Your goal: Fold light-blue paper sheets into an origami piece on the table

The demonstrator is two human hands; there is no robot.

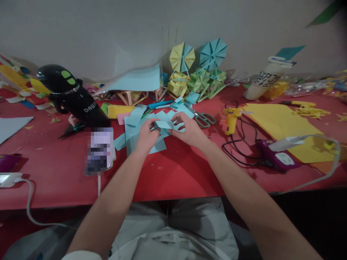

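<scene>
Between my two hands is a small light-blue piece of paper (163,124), which looks folded. My left hand (148,135) pinches its left end, and the fingers of my right hand (186,129) close on its right end. Underneath, light-blue paper sheets and cut pieces (130,139) lie overlapping on the red table. Scissors with grey handles (205,120) rest just beyond my right hand. A blue pen-like stick (160,104) lies behind the paper pieces.
A black bottle (78,99) and a phone (100,150) stand on the left. Folded paper wheels (213,54) lean at the wall. To the right are a yellow glue gun (231,121), its black cord, yellow paper (282,126), a purple power strip (279,157) and a white cup (267,77).
</scene>
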